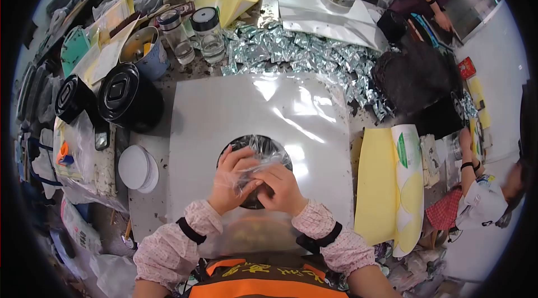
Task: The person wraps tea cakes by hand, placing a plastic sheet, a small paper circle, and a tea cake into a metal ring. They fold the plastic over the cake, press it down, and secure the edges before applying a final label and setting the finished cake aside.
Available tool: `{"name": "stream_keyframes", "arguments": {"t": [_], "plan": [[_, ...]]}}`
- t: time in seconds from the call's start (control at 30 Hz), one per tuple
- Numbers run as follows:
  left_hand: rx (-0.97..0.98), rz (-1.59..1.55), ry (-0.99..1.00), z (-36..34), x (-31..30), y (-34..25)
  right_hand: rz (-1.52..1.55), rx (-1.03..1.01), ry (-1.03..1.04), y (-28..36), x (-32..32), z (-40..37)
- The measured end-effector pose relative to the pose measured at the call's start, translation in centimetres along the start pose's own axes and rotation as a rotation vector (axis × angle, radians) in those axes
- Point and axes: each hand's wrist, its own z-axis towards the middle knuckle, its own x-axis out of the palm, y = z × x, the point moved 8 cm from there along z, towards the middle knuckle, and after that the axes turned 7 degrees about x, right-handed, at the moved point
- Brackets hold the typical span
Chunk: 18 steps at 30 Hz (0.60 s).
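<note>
A round black tub stands on the grey sheet in front of me. Clear plastic film, perhaps a bag, is bunched over its mouth. My left hand grips the film from the left side, fingers bent over it and thumb pointing inward. On the right, my right hand pinches the gathered film, its curled fingers close to the left thumb. What lies inside the tub is mostly hidden by the hands and film. Both forearms wear pink patterned sleeves with black bands.
Small silver foil packets are heaped behind the grey sheet. Black canisters, a white round lid and glass jars are at left. A yellow sheet roll lies right. Two people work along the right side.
</note>
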Motion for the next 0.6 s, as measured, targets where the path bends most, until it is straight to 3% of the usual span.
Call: {"name": "stream_keyframes", "arguments": {"t": [0.03, 0.07, 0.17, 0.23, 0.3, 0.4, 0.43, 0.5, 0.6], "plan": [[0.023, 0.038, 0.002, 0.2, 0.4, 0.2, 0.089, 0.049, 0.002, -0.5, -0.4, 0.1], [-0.043, -0.024, -0.069, 0.3, 0.3, 0.4, 0.355, 0.246, -0.163, -2.6, -1.3, -1.1], [-0.087, 0.140, -0.036, 0.9, 0.8, 0.1, 0.050, 0.390, -0.456, -1.4, -2.7, 1.5], [-0.152, 0.273, -0.022, 0.5, 1.2, 0.3, -0.216, 0.162, -0.188, 0.5, 0.8, 1.8], [-0.172, 0.293, -0.094, 0.6, 1.5, 0.7, -0.253, 0.210, -0.216, 0.7, 1.2, 0.3], [-0.016, 0.207, -0.009, 1.2, 0.7, -1.1, -0.259, 0.310, -0.054, -0.7, -0.3, 0.9], [0.039, 0.191, 0.022, 1.3, 0.6, -2.1, -0.308, 0.350, 0.007, -1.7, -0.2, 1.8], [-0.033, 0.240, 0.222, 1.4, 2.2, -2.0, -0.409, 0.388, 0.066, -5.0, 1.9, 2.0], [-0.055, 0.370, 0.400, 1.3, 3.6, -1.5, -0.017, 0.382, 0.239, -5.5, -1.0, 2.5]]}}
